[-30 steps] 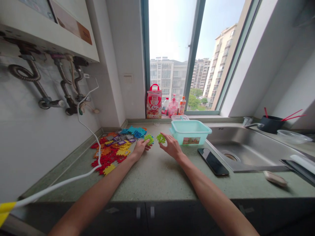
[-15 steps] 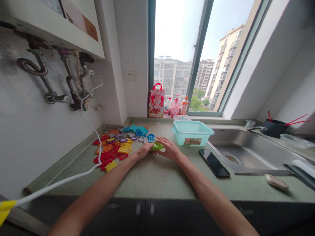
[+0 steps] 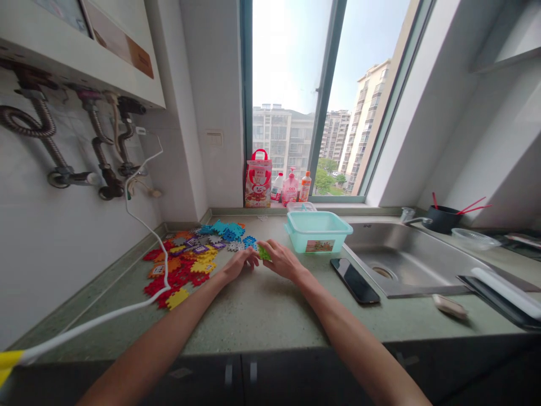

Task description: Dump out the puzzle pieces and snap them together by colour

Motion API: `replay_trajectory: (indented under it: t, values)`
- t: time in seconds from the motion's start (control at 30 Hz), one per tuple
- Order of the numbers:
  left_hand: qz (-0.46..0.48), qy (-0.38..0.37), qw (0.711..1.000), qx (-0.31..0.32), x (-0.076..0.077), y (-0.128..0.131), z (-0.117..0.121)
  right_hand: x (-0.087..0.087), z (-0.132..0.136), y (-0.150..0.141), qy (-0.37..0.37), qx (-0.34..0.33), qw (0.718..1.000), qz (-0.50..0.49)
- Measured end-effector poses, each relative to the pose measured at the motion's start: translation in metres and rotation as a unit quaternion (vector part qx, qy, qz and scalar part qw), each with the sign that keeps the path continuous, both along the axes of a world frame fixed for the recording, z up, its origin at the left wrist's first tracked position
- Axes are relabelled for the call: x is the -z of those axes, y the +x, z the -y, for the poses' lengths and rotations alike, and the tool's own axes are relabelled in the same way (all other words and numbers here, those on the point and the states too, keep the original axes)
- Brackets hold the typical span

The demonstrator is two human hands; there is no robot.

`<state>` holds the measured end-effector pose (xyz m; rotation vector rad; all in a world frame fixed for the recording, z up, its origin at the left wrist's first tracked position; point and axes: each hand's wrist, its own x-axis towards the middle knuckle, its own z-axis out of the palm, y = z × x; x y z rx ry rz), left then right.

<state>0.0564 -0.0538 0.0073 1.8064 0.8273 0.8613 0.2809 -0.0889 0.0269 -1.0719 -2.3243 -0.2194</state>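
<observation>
My right hand point(image 3: 282, 261) is closed around bright green interlocking puzzle pieces point(image 3: 264, 253), partly covered by its fingers. Just to the left, my left hand point(image 3: 240, 264) is open, its fingers loosely bent and a small gap away from the green pieces. Beyond and left of it spreads a pile of notched pieces: red pieces point(image 3: 183, 277) in front, yellow pieces point(image 3: 205, 260) and purple ones in the middle, blue pieces point(image 3: 230, 230) at the back. White-grey pieces point(image 3: 235, 247) lie right behind my left hand.
A teal plastic bin point(image 3: 298, 241) stands behind my right hand. To the right are a black phone point(image 3: 355, 281), a steel sink point(image 3: 359, 248) and a bar of soap point(image 3: 450, 307). A white cable point(image 3: 164, 254) hangs across the pile's left side. Bottles point(image 3: 291, 189) line the windowsill.
My left hand has come off the green pieces and drawn slightly back to the left. My right hand keeps hold of them. The view has turned a little to the right.
</observation>
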Motion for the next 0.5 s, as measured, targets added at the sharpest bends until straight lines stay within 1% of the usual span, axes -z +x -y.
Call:
replay_trajectory:
  t: [0.07, 0.1, 0.17, 0.23, 0.3, 0.37, 0.43, 0.5]
  values:
    - [0.005, 0.009, 1.0, -0.015, -0.002, 0.001, 0.001, -0.014, -0.002, 0.017, 0.049, 0.055, 0.996, -0.052]
    - [0.002, 0.028, 0.999, -0.032, -0.003, 0.0, 0.001, -0.021, -0.003, 0.027, 0.076, 0.095, 0.989, -0.085]
    - [-0.029, 0.101, 0.992, -0.065, -0.004, -0.002, -0.001, -0.034, -0.007, 0.05, 0.129, 0.185, 0.963, -0.147]
    - [-0.092, 0.199, 0.972, -0.088, -0.004, -0.008, -0.007, -0.041, -0.01, 0.069, 0.156, 0.272, 0.933, -0.178]
    - [-0.163, 0.279, 0.939, -0.116, -0.002, -0.014, -0.015, -0.043, -0.013, 0.083, 0.137, 0.339, 0.915, -0.172]
    - [-0.221, 0.32, 0.907, -0.164, 0.0, -0.021, -0.023, -0.041, -0.015, 0.09, 0.081, 0.377, 0.91, -0.148]
    - [-0.27, 0.325, 0.878, -0.224, 0.003, -0.025, -0.03, -0.039, -0.016, 0.093, 0.026, 0.4, 0.907, -0.13]
    - [-0.312, 0.306, 0.856, -0.276, 0.006, -0.028, -0.033, -0.042, -0.018, 0.095, -0.022, 0.423, 0.898, -0.121]
